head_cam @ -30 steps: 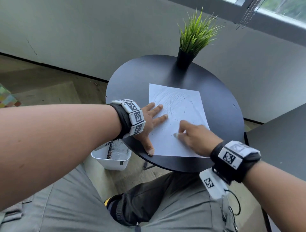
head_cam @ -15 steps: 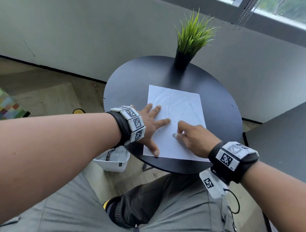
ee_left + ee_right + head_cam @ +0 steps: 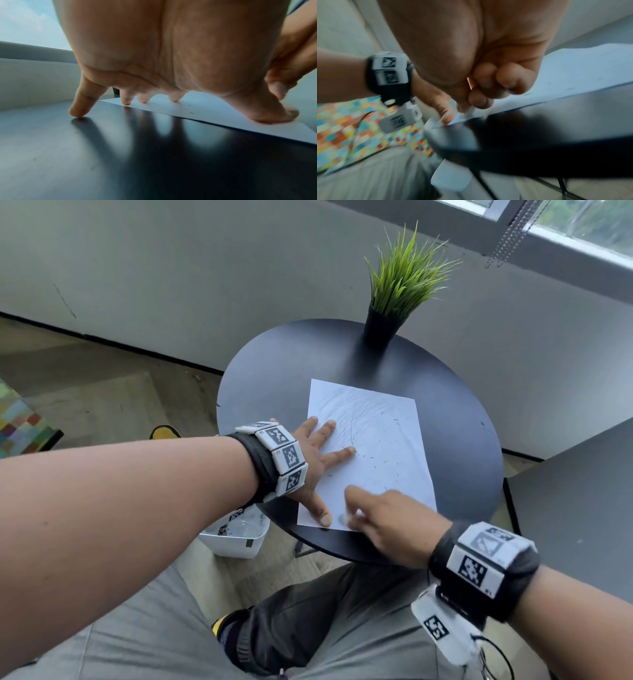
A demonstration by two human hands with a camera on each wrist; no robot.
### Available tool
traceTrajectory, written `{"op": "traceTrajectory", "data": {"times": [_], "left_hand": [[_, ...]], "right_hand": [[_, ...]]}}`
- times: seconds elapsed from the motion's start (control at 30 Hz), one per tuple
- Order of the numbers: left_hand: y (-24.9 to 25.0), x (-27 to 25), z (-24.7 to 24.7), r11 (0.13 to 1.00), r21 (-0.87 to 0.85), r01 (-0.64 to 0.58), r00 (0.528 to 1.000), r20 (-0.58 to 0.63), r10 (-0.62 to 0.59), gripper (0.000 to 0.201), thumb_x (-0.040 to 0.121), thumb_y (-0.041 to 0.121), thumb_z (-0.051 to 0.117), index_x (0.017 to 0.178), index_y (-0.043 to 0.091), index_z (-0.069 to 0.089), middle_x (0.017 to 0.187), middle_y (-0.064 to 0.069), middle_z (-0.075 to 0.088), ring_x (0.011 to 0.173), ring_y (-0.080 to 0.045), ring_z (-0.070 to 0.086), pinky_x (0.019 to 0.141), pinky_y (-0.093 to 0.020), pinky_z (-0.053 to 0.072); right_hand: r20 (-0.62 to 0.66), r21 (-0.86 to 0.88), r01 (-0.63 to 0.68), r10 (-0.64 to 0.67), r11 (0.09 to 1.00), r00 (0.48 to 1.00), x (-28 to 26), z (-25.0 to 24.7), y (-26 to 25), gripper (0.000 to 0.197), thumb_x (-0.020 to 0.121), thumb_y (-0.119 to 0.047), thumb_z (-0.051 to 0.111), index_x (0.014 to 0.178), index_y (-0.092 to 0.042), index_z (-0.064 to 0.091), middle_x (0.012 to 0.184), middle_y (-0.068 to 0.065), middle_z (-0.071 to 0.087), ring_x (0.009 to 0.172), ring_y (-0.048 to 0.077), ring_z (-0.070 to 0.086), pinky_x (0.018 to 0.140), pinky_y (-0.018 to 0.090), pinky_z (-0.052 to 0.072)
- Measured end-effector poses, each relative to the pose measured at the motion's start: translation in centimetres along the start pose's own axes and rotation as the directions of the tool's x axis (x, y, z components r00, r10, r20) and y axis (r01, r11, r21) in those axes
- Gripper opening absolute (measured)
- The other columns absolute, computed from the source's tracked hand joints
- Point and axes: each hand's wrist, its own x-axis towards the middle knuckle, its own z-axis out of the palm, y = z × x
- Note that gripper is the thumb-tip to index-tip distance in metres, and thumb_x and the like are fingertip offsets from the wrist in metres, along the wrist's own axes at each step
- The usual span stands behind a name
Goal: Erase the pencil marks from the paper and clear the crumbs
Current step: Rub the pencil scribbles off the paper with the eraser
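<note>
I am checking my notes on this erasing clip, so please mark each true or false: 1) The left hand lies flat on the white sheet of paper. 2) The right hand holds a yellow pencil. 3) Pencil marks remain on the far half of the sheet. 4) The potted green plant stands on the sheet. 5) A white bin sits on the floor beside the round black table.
1) True: the left hand presses spread fingers on the white sheet of paper.
2) False: the right hand pinches a small white eraser.
3) True: curved grey strokes show there.
4) False: the potted green plant stands on the round black table, beyond the sheet.
5) True: the white bin.
</note>
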Motion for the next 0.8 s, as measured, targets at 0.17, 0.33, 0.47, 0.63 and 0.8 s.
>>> {"op": "traceTrajectory", "data": {"times": [0.17,0.33,0.47,0.63,0.8], "left_hand": [[-0.2,-0.3,0.5,1.0,-0.015,-0.019,0.999,-0.046,0.019,0.133,0.05,0.099,0.051,0.15,0.048,-0.02,0.162,-0.003,-0.028,0.15,-0.032,-0.019,0.107,-0.078,0.009],[-0.7,-1.3,1.7,0.993,-0.112,-0.043,0.989,-0.146,0.026,0.124,0.061,0.098,0.042,0.156,0.035,-0.006,0.165,-0.003,-0.019,0.152,-0.024,-0.013,0.117,-0.065,0.007],[-1.6,-2.0,2.7,0.99,-0.139,-0.009,0.972,-0.234,-0.024,0.121,0.064,0.096,0.041,0.158,0.029,0.003,0.165,-0.004,-0.017,0.153,-0.023,-0.009,0.122,-0.051,0.004],[-1.3,-2.4,4.1,0.99,-0.143,0.019,0.972,-0.227,-0.051,0.127,0.059,0.1,0.035,0.157,0.03,-0.005,0.166,0.002,-0.016,0.152,-0.025,-0.015,0.119,-0.06,0.001],[-0.4,-2.7,4.4,0.986,-0.167,-0.02,0.963,-0.269,-0.026,0.123,0.06,0.099,0.04,0.156,0.032,0.004,0.166,0.002,-0.007,0.152,-0.024,-0.012,0.117,-0.063,0.002]], "right_hand": [[-0.253,0.292,-0.259,0.336,0.92,0.907,0.6,-3.6,4.6,0.02,0.095,-0.049,0.05,0.091,-0.029,0.049,0.08,0.004,0.065,0.07,0.026,0.061,0.07,0.044,0.055],[-0.2,0.469,-0.144,0.263,0.871,0.944,-1.0,-2.9,3.0,0.025,0.093,-0.048,0.057,0.089,-0.024,0.058,0.072,0.001,0.071,0.061,0.022,0.065,0.06,0.038,0.059],[-0.199,0.436,-0.125,0.231,0.891,0.952,-0.5,-2.2,3.1,0.019,0.091,-0.048,0.059,0.086,-0.03,0.057,0.072,0.003,0.069,0.067,0.024,0.065,0.062,0.039,0.059],[-0.278,0.303,-0.11,0.198,0.947,0.94,1.3,-3.0,2.7,0.015,0.088,-0.048,0.064,0.086,-0.033,0.063,0.092,-0.005,0.056,0.081,0.01,0.055,0.072,0.028,0.044],[-0.244,0.255,-0.148,0.211,0.956,0.947,3.9,-3.3,1.4,0.021,0.089,-0.049,0.062,0.09,-0.028,0.062,0.087,-0.006,0.062,0.078,0.01,0.056,0.065,0.025,0.041]]}}
